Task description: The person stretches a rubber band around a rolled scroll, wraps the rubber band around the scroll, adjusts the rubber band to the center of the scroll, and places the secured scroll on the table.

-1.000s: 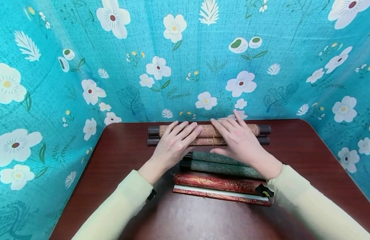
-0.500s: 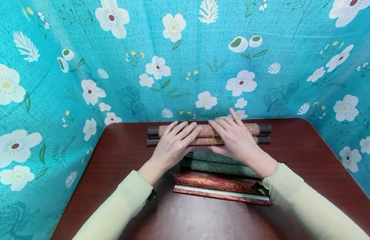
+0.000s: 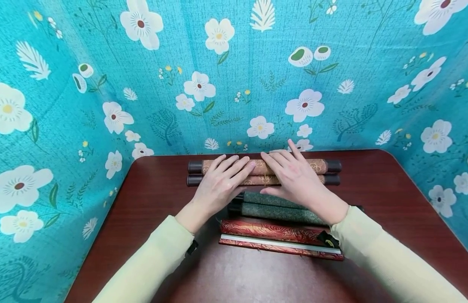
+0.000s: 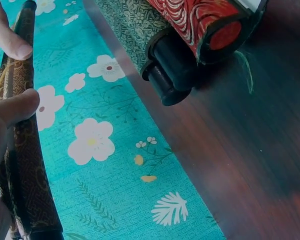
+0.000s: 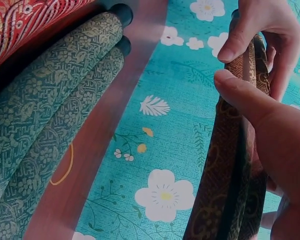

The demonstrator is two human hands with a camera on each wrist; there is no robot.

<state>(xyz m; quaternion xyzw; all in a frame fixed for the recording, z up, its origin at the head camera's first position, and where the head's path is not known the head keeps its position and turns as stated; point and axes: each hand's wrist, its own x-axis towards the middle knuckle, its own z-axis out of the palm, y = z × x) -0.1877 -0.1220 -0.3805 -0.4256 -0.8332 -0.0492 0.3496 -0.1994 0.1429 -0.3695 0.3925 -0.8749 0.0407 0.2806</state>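
A brown patterned scroll (image 3: pixel 259 168), rolled from both ends into two parallel rolls with dark end caps, is held crosswise near the back of the table. A thin yellow cord (image 3: pixel 266 178) crosses its middle. My left hand (image 3: pixel 218 182) grips the left half, fingers over the top; in the left wrist view its thumb (image 4: pixel 21 107) presses the near side. My right hand (image 3: pixel 299 179) grips right of the middle, index finger raised, and the right wrist view has its thumb (image 5: pixel 240 92) against the roll (image 5: pixel 215 165). Fingers behind the scroll are partly hidden.
A green patterned scroll (image 3: pixel 279 212) with black end caps lies nearer on the dark red table (image 3: pixel 158 202), partly under my right forearm. In front of it lies a red and gold scroll (image 3: pixel 264 229) with a white strip. A blue flowered cloth (image 3: pixel 234 97) hangs behind.
My right hand has shifted a little to the left along the scroll, and the yellow cord has moved slightly left too. The left hand stays nearly in place; the other scrolls have not moved.
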